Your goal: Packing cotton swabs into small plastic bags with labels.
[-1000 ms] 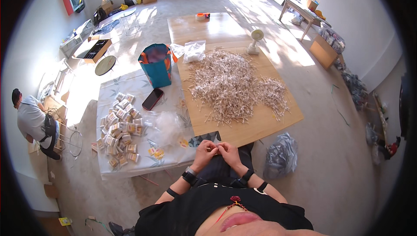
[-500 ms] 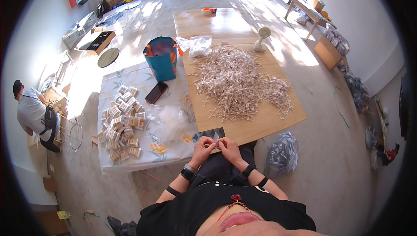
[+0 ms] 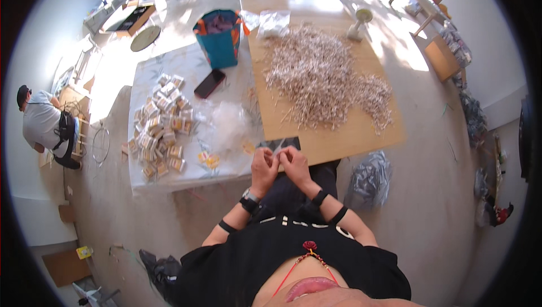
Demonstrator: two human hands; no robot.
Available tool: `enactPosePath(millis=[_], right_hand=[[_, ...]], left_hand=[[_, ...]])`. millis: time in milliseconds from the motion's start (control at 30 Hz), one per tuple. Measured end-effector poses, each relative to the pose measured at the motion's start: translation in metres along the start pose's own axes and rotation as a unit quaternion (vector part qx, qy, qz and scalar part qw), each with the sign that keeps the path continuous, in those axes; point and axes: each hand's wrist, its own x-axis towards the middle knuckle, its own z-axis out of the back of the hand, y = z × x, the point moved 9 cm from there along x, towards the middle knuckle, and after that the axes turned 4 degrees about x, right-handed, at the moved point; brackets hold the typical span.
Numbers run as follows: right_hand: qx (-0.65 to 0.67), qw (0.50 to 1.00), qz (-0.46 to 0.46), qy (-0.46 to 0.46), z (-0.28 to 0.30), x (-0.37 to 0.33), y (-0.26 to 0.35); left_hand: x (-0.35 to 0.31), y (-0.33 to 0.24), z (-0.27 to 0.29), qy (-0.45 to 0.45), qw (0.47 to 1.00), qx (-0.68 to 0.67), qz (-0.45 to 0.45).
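My left hand (image 3: 263, 167) and my right hand (image 3: 294, 166) meet at the near edge of the wooden board, fingertips pinched close together. Something small and pale seems to sit between them, too small to make out. Just beyond the fingers lies a dark patterned sheet (image 3: 291, 142). A large heap of cotton swabs (image 3: 310, 72) spreads over the wooden board (image 3: 339, 144). Left of my hands are a pile of clear plastic bags (image 3: 228, 125) and a few yellow cards (image 3: 209, 160). Farther left, many small filled packs (image 3: 161, 123) are heaped on the cloth-covered table (image 3: 147, 184).
A phone (image 3: 209, 84) lies near a teal bag (image 3: 219, 44). White plastic bags (image 3: 274, 23) and a small fan (image 3: 359, 23) stand farther back. Right of my legs is a grey plastic bag (image 3: 370, 180) on the floor. Another person (image 3: 45, 123) is at the far left.
The view has tipped downward, so the tables sit higher in the picture. My hands stay together at the board's edge, with the fingers slightly shifted and still pinched.
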Motion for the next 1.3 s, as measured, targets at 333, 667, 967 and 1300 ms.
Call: enactPosePath(millis=[333,667,967,1300], right_hand=[[0.082,0.993,-0.059,0.055,-0.033,0.015,-0.013],[-0.033,0.993,0.055,0.1,-0.053,0.067,0.027],[-0.044,0.971,0.115,0.207,-0.089,0.112,0.02],[-0.102,0.94,0.236,0.225,-0.108,0.109,0.005]], left_hand=[[0.0,0.037,0.031,-0.066,0.997,0.02,0.039],[0.017,0.038,0.039,-0.109,0.993,0.013,0.049],[0.041,0.061,0.046,-0.162,0.983,0.058,0.058],[0.019,0.095,0.031,-0.166,0.979,0.091,0.081]])
